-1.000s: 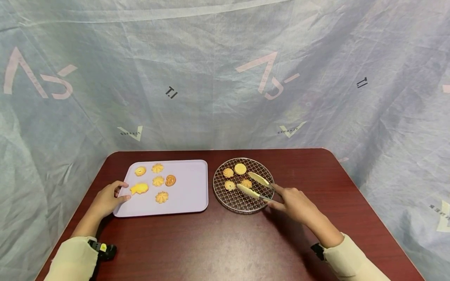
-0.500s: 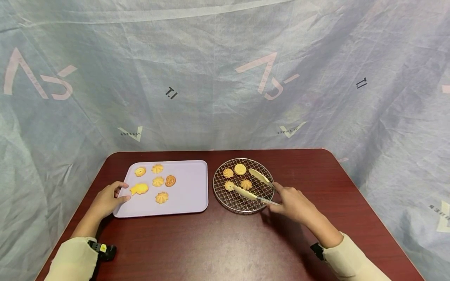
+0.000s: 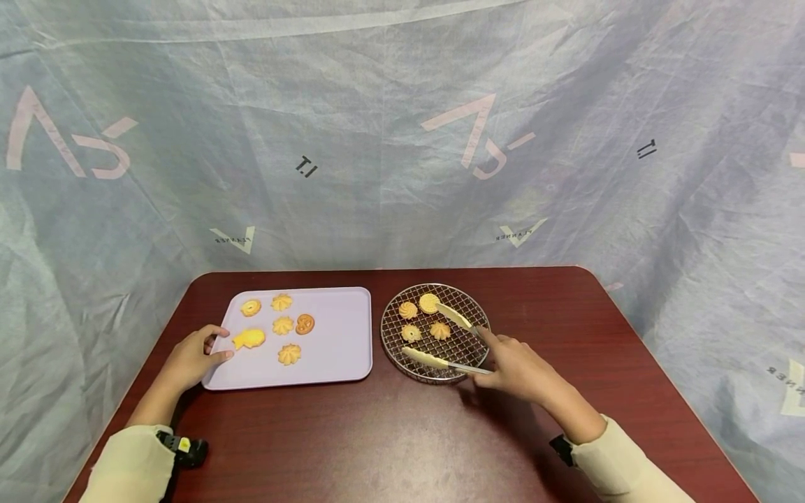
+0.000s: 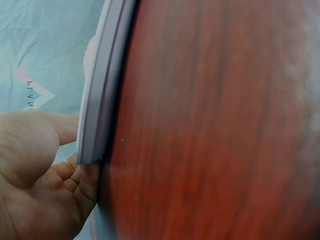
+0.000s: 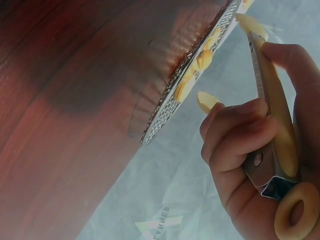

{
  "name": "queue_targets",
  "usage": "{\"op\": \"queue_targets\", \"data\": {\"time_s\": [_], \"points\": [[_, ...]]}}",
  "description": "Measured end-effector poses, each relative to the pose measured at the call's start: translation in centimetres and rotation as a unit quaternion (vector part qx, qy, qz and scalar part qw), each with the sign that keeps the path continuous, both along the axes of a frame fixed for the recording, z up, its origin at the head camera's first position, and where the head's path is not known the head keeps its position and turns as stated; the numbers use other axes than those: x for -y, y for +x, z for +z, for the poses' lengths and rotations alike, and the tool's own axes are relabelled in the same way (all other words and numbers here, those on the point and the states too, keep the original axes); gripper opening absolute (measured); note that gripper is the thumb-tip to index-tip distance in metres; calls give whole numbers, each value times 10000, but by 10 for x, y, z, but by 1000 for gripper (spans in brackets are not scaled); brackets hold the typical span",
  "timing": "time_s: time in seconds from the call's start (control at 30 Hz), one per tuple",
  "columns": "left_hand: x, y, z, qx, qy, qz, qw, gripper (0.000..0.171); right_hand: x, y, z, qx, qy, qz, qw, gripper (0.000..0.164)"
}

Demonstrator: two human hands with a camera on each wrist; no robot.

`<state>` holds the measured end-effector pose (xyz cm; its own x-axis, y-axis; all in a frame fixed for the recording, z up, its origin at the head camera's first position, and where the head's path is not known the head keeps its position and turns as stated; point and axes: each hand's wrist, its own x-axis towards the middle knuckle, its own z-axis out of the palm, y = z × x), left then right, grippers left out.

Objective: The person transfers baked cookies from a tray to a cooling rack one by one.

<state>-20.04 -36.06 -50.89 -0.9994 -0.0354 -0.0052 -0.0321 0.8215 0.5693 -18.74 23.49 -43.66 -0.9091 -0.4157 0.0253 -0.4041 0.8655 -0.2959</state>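
Note:
My left hand (image 3: 193, 358) pinches the left edge of a pale lilac tray (image 3: 342, 335); the left wrist view has the thumb and fingers on either side of its rim. On the tray lie a fish-shaped cookie (image 3: 249, 338), a pretzel-shaped cookie (image 3: 305, 323) and several flower-shaped ones. In my right hand (image 3: 517, 369) is a pair of tongs (image 5: 280, 115) with cream tips, spread apart over a round wire rack (image 3: 434, 378). One tip overlaps the edge of a round cookie (image 3: 429, 302). The other passes below a flower-shaped cookie (image 3: 411, 333) and a star-shaped cookie (image 3: 439, 330). Nothing sits between the tips' grip.
Tray and rack stand side by side on a dark red-brown table (image 3: 352, 447), a narrow gap between them. A swirl cookie (image 3: 407, 310) lies at the rack's upper left. Grey printed cloth (image 3: 377, 175) hangs behind and at both sides.
The tongs have shifted left over the rack, and their tips now stand wider apart, the lower one nearer the rack's front. The left hand and the tray have stayed put.

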Motion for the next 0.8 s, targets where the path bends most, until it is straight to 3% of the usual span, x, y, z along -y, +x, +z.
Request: {"op": "queue_targets", "data": {"time_s": [0.8], "points": [[-2,1,3,-15,-12,-20,10000,42,31,-2,0,93,105,293,9995,94]]}}
